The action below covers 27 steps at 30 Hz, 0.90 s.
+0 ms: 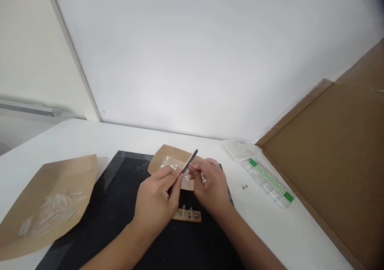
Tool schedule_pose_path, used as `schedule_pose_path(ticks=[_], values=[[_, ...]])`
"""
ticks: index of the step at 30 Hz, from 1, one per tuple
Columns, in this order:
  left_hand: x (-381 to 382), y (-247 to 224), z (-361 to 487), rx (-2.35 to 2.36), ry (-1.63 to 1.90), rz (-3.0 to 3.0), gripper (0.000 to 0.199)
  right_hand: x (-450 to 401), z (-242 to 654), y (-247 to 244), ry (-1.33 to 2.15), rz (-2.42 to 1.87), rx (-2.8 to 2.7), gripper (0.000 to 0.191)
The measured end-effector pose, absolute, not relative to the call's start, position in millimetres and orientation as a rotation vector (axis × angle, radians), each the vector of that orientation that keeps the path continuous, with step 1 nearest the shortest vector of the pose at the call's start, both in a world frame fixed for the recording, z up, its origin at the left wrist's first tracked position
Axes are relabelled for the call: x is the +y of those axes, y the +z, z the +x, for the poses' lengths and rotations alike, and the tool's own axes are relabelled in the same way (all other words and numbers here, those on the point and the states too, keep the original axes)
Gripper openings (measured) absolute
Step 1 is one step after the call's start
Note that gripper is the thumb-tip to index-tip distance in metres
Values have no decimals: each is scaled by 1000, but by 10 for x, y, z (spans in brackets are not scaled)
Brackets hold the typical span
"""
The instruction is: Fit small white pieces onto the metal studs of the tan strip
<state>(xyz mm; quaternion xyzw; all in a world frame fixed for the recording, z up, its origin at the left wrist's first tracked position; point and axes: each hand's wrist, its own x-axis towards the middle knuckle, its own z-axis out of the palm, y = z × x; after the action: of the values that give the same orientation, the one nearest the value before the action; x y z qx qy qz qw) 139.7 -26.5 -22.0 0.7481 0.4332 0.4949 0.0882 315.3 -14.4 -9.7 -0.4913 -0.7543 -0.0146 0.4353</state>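
Note:
My left hand (pixel 157 196) is closed around a slim black stick-like tool (pixel 190 161) with a pale edge, which points up and to the right. Close beside it, the fingers of my right hand (pixel 211 184) are pinched together near the tool's shaft. Whatever they hold is too small or hidden to make out. Behind both hands lies a brown paper tray (pixel 156 158) with small white oval pieces (pixel 171 166) in it. Below them, partly covered by my left hand, a narrow tan strip (pixel 195 219) carries several clear upright pieces and small metal parts.
A black mat (pixel 120 206) covers the middle of the white table (pixel 120 135). At left is a larger brown paper tray (pixel 12 226) with clear plastic pieces. A clear compartment box (pixel 267 181), small metal parts (pixel 245 187) and a translucent container (pixel 237 149) lie right, beside cardboard (pixel 330 154).

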Motion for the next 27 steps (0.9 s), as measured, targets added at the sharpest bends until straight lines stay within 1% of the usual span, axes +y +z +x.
schedule_pose_path(ticks=[15, 18, 21, 23, 24, 27], values=[[-246, -240, 1383, 1356, 1469, 2341, 25, -174, 3123, -118, -65, -1302, -1894, 19], [-221, -268, 1373, 1408, 1435, 2440, 26, -183, 3119, -124, -69, -1314, -1871, 18], [-130, -300, 1299, 1592, 1368, 2667, 26, -177, 3158, -125, 38, -1316, -1754, 14], [-36, -306, 1207, 1826, 1281, 2688, 28, -180, 3196, -145, 209, -1285, -1625, 7], [14, -301, 1155, 1964, 1226, 2643, 31, -187, 3215, -160, 290, -1263, -1569, 8], [128, -247, 998, 2300, 1118, 2409, 37, -230, 3256, -205, 392, -1218, -1523, 21]])
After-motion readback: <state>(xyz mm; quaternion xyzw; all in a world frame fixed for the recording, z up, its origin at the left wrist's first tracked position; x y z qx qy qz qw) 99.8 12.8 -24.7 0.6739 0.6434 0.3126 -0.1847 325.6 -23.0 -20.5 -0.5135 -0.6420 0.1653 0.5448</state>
